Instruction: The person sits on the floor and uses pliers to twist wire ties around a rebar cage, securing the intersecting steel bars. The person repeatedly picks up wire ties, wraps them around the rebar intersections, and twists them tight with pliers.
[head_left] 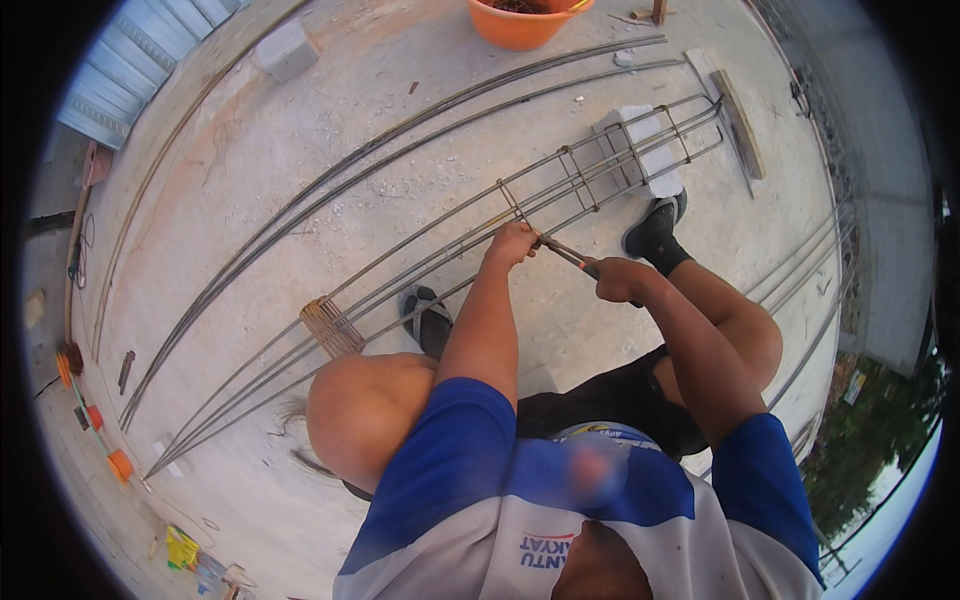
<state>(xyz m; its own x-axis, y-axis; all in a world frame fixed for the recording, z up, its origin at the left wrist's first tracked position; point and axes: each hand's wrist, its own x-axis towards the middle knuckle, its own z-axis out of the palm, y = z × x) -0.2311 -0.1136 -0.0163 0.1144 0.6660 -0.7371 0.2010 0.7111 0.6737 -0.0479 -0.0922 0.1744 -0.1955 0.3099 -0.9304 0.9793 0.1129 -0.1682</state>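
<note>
A long rebar cage (580, 182) of thin steel rods and square stirrups runs slantwise in front of me. My left hand (514, 246) is closed on the near side of the cage, beside a stirrup (512, 203); its fingertips hide what exactly they pinch. My right hand (622, 281) grips the handles of a pair of pincers (570, 257), whose jaws meet the cage just right of my left fingers. Any tie wire there is too small to make out. A bundle of stirrups (333, 327) hangs together around the rods farther left.
A pale block (655, 152) props the cage's right part. Beyond its end lies a wooden plank (740, 125). Long loose rods (330, 172) curve across the concrete floor behind the cage. An orange basin (525, 24) and another block (286, 50) stand farther off. My feet are beside the cage.
</note>
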